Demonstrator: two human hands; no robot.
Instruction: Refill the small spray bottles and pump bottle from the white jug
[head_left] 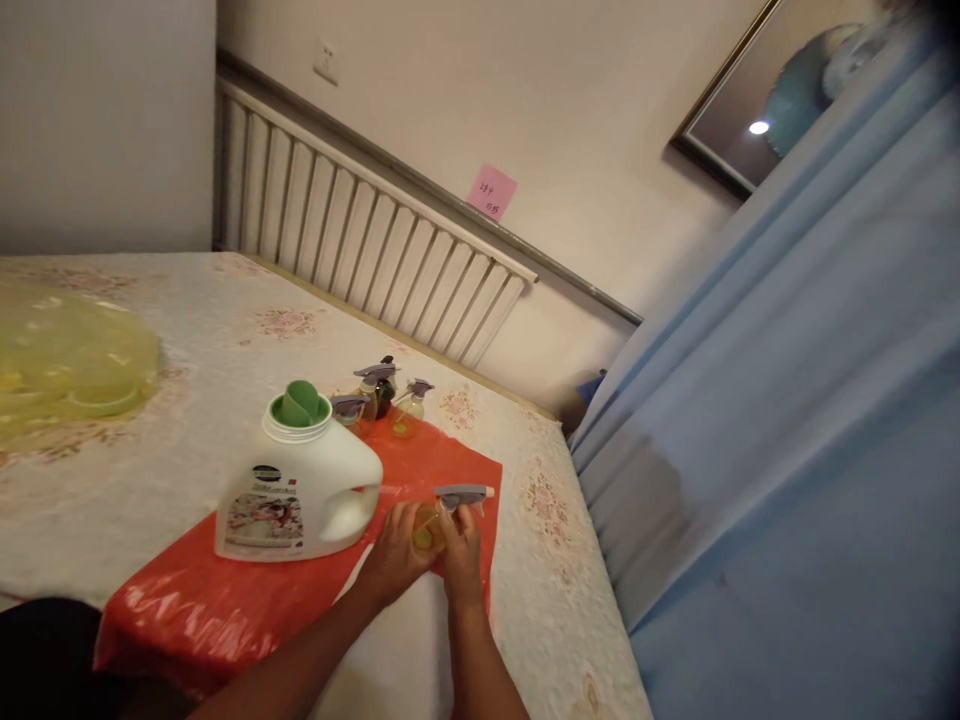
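Between my hands is a small clear spray bottle [424, 538] with yellowish liquid. My left hand [399, 550] is wrapped round its body from the left. At the top, the fingers of my right hand [461, 545] close on the grey spray head [461, 493], whose nozzle points right. Just left of my hands stands a large white jug [300, 480] with a printed label and a green piece [300, 404] in its open mouth. Under the jug and my hands lies a red plastic sheet [202, 590].
Several more spray bottles [407, 412] stand at the sheet's far edge. A yellow translucent plastic bag [75, 350] sits at the left on the floral cloth [285, 322]. A radiator [367, 235] runs behind; a blue curtain [787, 420] hangs at the right.
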